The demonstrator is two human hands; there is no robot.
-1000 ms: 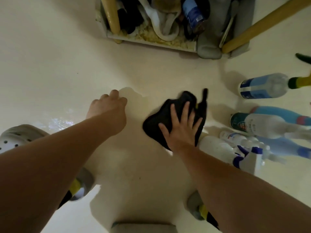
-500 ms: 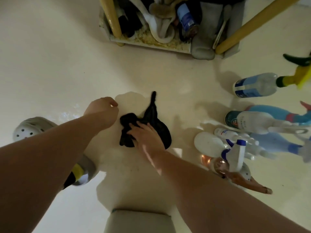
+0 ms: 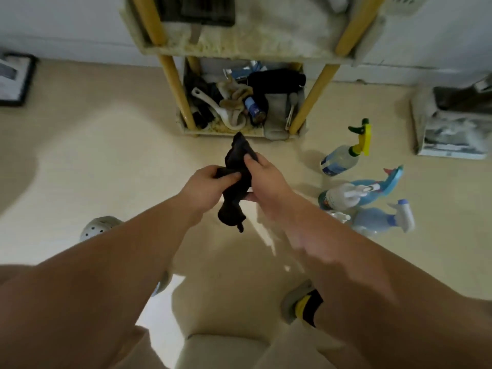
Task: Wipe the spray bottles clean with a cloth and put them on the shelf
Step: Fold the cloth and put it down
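Observation:
A black cloth [image 3: 235, 179] hangs in the air between both hands, above the cream floor. My left hand [image 3: 206, 186] pinches its middle and my right hand [image 3: 266, 179] grips its upper part. Several spray bottles lie on the floor to the right: a clear one with a yellow-green trigger [image 3: 343, 153], a white one beside a blue one [image 3: 346, 195], and a pale blue one with a white trigger [image 3: 380, 218]. The shelf [image 3: 239, 46] with yellow posts stands straight ahead against the wall.
The shelf's bottom tier [image 3: 239, 129] is crowded with rags, a blue can and dark items. A grey box [image 3: 455, 129] sits at the far right, a dark frame [image 3: 13, 78] at the far left. My feet in grey clogs [image 3: 98, 227] stand on the floor below.
The cloth was being pressed on the floor by my right hand; now both hands hold it lifted off the floor. The view has tilted up, showing the shelf.

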